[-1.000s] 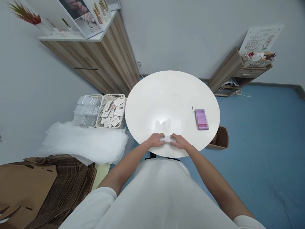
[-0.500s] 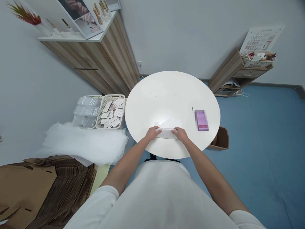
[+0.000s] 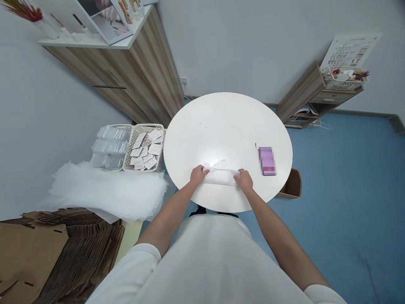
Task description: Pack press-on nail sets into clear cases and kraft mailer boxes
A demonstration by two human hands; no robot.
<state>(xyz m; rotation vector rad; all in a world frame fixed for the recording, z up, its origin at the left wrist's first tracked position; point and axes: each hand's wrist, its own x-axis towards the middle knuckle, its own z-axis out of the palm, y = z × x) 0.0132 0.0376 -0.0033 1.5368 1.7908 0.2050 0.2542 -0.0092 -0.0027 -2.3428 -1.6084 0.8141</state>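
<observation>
Near the front edge of the round white table (image 3: 224, 122), my two hands hold a long white bundle wrapped in thin translucent foam sheet (image 3: 220, 175). Fingers of my left hand (image 3: 198, 174) are closed round its left end, thumb on top. At the right end, my right hand (image 3: 244, 180) grips it in the same way. A loose flap of the sheet lies on the tabletop just beyond the bundle. What is inside the wrapping cannot be made out. To the right of my right hand lies a purple, pixelated packet (image 3: 267, 161).
At left are a basket of printed cards (image 3: 129, 160), a basket of transparent plastic packs (image 3: 109, 145), stacked foam sheets (image 3: 107, 190) and folded brown cardboard (image 3: 31, 249). A cardboard box (image 3: 292, 183) stands on the floor at right. Wooden cabinets (image 3: 155, 63) stand behind.
My hands have moved farther apart, out to the bundle's ends. More of the white sheet now shows stretched across it. The view has shifted slightly.
</observation>
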